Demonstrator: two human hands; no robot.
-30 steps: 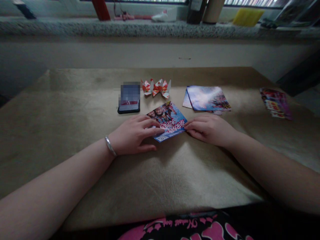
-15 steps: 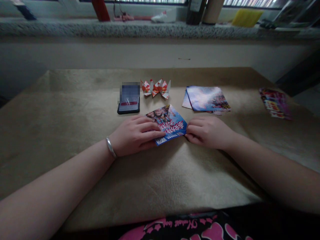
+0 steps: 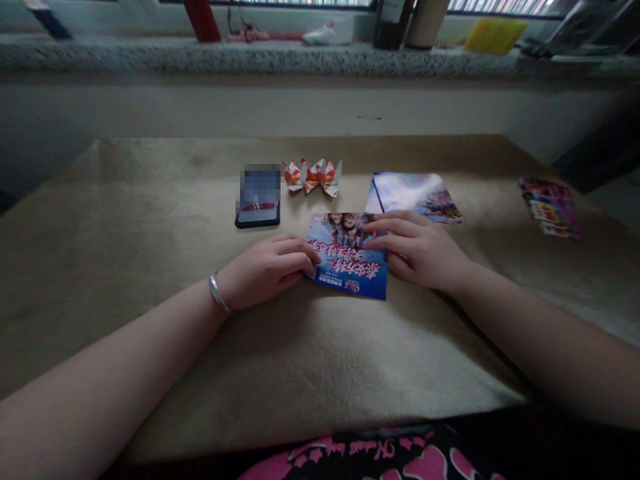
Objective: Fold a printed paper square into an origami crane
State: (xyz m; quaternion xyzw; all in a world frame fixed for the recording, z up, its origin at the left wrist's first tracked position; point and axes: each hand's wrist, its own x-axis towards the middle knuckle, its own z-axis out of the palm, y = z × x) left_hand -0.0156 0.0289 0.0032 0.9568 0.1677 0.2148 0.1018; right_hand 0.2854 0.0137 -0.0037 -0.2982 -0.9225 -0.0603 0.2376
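A blue printed paper flyer (image 3: 350, 257) with white and red lettering and pictured people lies squared in front of me on the table. My left hand (image 3: 275, 270), a silver bangle at its wrist, pinches the flyer's left edge with curled fingers; the thumb is hidden. Across the flyer's right side rest the outstretched, slightly spread fingers of my right hand (image 3: 420, 250). Just behind that hand is a small stack of pale, picture-printed paper sheets (image 3: 410, 190), partly overlapped by my fingers.
Behind the flyer stand red-and-white folded paper figures (image 3: 314, 177), beside a black phone (image 3: 257, 210). Pink and red printed papers (image 3: 550, 210) lie at the far right of the tan-covered table (image 3: 165, 227). A stone windowsill (image 3: 280, 61) with bottles and a yellow sponge-like block (image 3: 495, 35) runs behind.
The flyer has turned and shifted right, its lower edge now nearly level. My right hand has gone from pinching its corner to lying across its right side; my left fingers have drawn back to the left edge.
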